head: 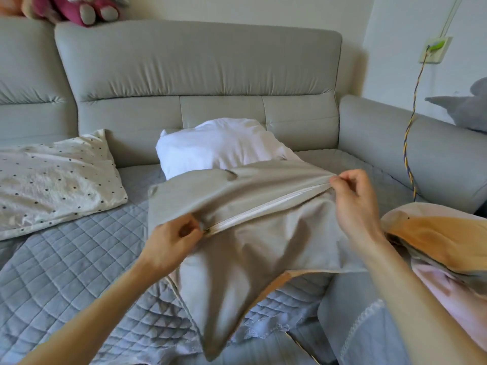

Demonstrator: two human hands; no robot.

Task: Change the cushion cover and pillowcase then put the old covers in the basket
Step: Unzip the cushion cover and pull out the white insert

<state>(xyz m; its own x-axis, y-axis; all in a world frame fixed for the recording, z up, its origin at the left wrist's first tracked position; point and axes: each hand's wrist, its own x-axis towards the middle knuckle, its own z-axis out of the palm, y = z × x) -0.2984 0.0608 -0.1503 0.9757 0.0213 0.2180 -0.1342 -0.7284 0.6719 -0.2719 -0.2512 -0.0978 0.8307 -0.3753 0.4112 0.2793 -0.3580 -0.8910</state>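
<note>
Two pinches on the cushion cover (263, 246): left hand (171, 243) at the zipper pull (205, 229), right hand (355, 206) at the zipper's far end; white insert (216, 146) juts beyond, quilted seat (79, 259) underneath

A quilted throw (66, 272) covers the sofa (197, 61). Plush toys (87, 9) top its back. A cable (414, 109) hangs from a socket (434, 50).

head cam | looks forward-down | close over sofa (200, 75) seat
</note>
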